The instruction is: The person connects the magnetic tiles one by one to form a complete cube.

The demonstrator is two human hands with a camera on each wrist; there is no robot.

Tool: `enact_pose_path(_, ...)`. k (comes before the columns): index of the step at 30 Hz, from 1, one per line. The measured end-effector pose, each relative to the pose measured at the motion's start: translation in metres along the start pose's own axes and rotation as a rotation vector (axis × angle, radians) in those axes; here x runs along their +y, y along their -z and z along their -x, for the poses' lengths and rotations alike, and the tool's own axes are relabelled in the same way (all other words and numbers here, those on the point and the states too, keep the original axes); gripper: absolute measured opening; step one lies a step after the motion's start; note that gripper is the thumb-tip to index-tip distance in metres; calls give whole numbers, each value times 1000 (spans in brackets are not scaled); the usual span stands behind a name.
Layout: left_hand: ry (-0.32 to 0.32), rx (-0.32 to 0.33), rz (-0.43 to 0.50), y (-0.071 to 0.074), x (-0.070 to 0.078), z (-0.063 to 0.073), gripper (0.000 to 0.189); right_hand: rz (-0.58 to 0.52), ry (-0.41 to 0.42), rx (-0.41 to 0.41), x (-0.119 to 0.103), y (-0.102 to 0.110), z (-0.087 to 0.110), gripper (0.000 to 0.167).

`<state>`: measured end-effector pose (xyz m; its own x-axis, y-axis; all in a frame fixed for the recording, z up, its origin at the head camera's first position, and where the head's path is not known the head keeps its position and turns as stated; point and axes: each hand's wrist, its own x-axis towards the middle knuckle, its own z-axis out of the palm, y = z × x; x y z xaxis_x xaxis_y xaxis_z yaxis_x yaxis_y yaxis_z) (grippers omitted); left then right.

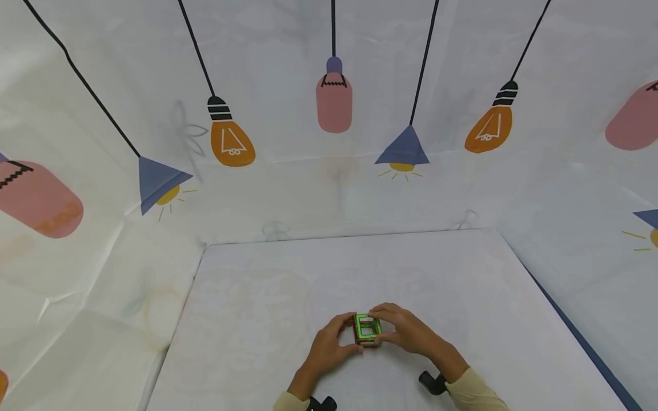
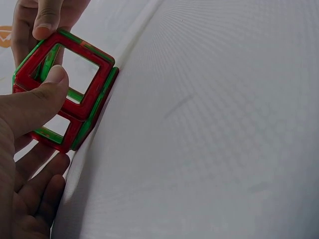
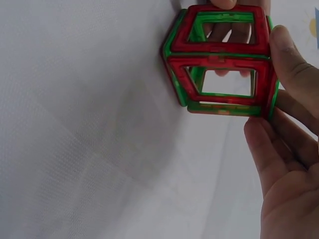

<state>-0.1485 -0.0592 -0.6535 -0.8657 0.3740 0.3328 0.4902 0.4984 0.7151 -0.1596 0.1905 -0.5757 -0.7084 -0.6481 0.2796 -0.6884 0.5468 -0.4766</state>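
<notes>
A small hollow block of red and green magnetic tiles (image 1: 367, 336) sits low over the white table, between both hands. My left hand (image 1: 328, 346) holds it from the left, thumb toward the near side and fingers at the far side. From the right, my right hand (image 1: 410, 332) grips it with thumb and fingers spread around the opposite side. Seen in the left wrist view, the left thumb (image 2: 56, 82) lies across a red square frame (image 2: 96, 90). In the right wrist view, red frames (image 3: 219, 48) meet along a green seam, with right fingertips (image 3: 255, 128) at the lower corner.
The white tabletop (image 1: 247, 297) spreads around the hands. Behind it hangs a pale sheet (image 1: 288, 188) printed with lamps and bulbs. A dark blue strip (image 1: 581, 339) runs along the right table edge. Black wrist cameras (image 1: 433, 382) sit at the sleeves.
</notes>
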Motion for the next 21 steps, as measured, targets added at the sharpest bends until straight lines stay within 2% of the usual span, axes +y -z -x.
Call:
enact_pose_path(5,-5,2,-3,0,-1,-1,75,-24,20,28,4,-3,0,53)
enact_pose_path(10,-3,-9,8,-1,-2,-2,75,-62,2,72,8,-10,5,52)
enact_pose_path(15,27,-54,28,-1,-1,-2,79,-143,-16,136,12,-19,14,60)
enact_pose_path(18,68,-115,109,6,0,-2,86,-144,-84,173,14,-20,22,59)
enact_pose_path(21,98,-151,190,18,-1,0,86,-77,-177,222,17,-18,32,53)
